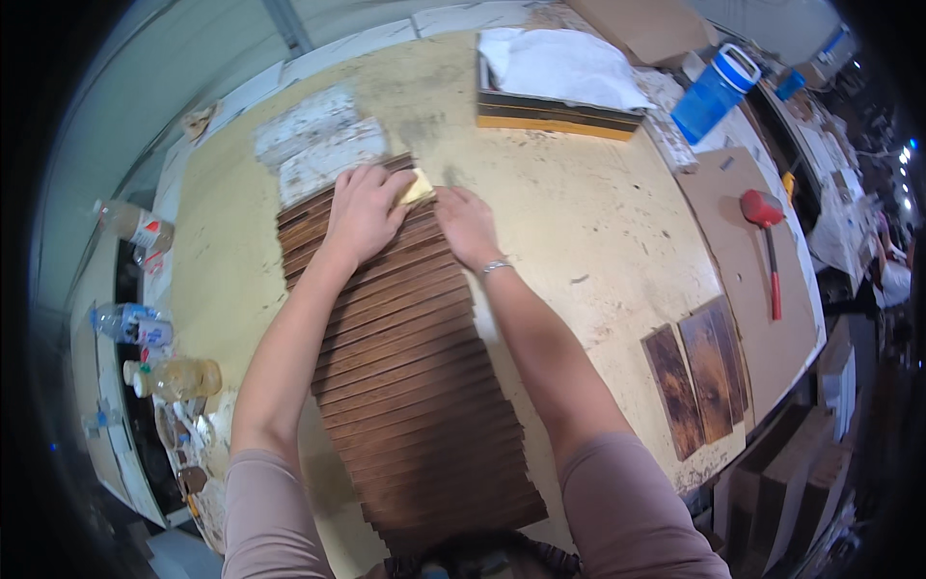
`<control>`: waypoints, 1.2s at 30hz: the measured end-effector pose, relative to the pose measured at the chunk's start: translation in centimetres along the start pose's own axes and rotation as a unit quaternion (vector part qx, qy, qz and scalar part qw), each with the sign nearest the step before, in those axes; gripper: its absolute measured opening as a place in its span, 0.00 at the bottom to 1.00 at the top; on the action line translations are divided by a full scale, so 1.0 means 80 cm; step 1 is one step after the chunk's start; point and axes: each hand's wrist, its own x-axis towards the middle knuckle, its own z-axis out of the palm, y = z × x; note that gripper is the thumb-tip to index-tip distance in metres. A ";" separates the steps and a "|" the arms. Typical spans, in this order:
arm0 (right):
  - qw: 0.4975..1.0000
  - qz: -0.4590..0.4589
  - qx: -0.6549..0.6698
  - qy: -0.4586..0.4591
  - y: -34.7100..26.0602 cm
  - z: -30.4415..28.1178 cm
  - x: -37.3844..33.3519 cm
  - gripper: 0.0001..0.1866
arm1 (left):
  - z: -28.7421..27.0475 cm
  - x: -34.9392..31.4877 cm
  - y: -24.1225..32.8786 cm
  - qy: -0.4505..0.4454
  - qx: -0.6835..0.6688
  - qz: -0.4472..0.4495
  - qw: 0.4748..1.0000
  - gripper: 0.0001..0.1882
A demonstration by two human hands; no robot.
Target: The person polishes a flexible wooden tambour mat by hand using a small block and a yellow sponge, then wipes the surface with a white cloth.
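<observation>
A long row of dark brown wooden strips (415,386), overlapping like slats, runs up the middle of the table from my body. At its far end my left hand (362,214) is closed on a small pale yellow pad (419,189), pressed against the strips; whether it is sponge or folded paper I cannot make out. My right hand (469,230) lies at the right ends of the far strips, close to the pad. Its fingers are stretched forward and their tips touch the edge there. Two white, brown-stained blocks (328,154) lie just beyond the row.
The strips lie on a yellowish worktable (579,261). At the back stands a box (559,121) with white cloth (569,68), beside a blue bottle (714,92). Rightward are a red mallet (764,209) and loose dark boards (704,372). Several plastic bottles (178,378) line the left edge.
</observation>
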 end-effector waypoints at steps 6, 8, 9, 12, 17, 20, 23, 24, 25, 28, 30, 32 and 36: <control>1.000 0.001 0.012 0.009 -0.013 -0.005 -0.007 0.22 | -0.064 -0.176 -0.150 0.044 0.035 -0.207 0.977 0.17; 1.000 -0.001 0.016 0.023 -0.008 -0.002 -0.006 0.21 | -0.084 -0.190 -0.156 0.057 0.081 -0.274 0.957 0.17; 0.999 -0.003 0.025 0.043 -0.005 0.002 -0.005 0.20 | -0.087 -0.189 -0.160 0.078 0.091 -0.296 0.948 0.17; 0.998 -0.014 0.035 0.045 -0.003 0.004 -0.008 0.18 | -0.058 -0.136 -0.109 0.186 0.035 -0.204 0.961 0.16; 0.998 -0.020 0.025 0.050 0.007 0.001 -0.001 0.18 | -0.030 -0.097 -0.077 0.055 0.010 -0.102 0.993 0.16; 0.998 -0.022 0.023 0.056 0.006 0.000 0.000 0.19 | -0.056 -0.165 -0.153 0.036 0.117 -0.280 0.952 0.17; 0.997 -0.026 0.030 0.065 0.003 0.009 -0.010 0.19 | -0.063 -0.160 -0.162 0.095 0.127 -0.280 0.947 0.19; 0.997 -0.031 0.025 0.066 0.009 0.009 -0.008 0.19 | -0.058 -0.141 -0.153 0.126 0.118 -0.254 0.952 0.19; 0.997 -0.040 0.021 0.067 0.010 0.008 -0.005 0.18 | -0.052 -0.118 -0.140 0.124 0.096 -0.193 0.969 0.20; 0.998 -0.002 0.059 0.034 -0.008 0.004 -0.007 0.17 | -0.044 -0.092 -0.129 0.096 0.083 -0.101 0.987 0.21; 0.998 -0.021 0.037 0.055 -0.003 0.003 -0.006 0.17 | -0.045 -0.113 -0.160 0.037 0.135 -0.152 0.978 0.21; 0.995 -0.040 0.008 0.093 0.013 0.004 -0.002 0.16 | -0.056 -0.138 -0.177 0.057 0.180 -0.210 0.959 0.20; 0.993 -0.055 0.017 0.102 0.006 0.015 -0.006 0.16 | -0.049 -0.104 -0.163 0.123 0.150 -0.145 0.970 0.21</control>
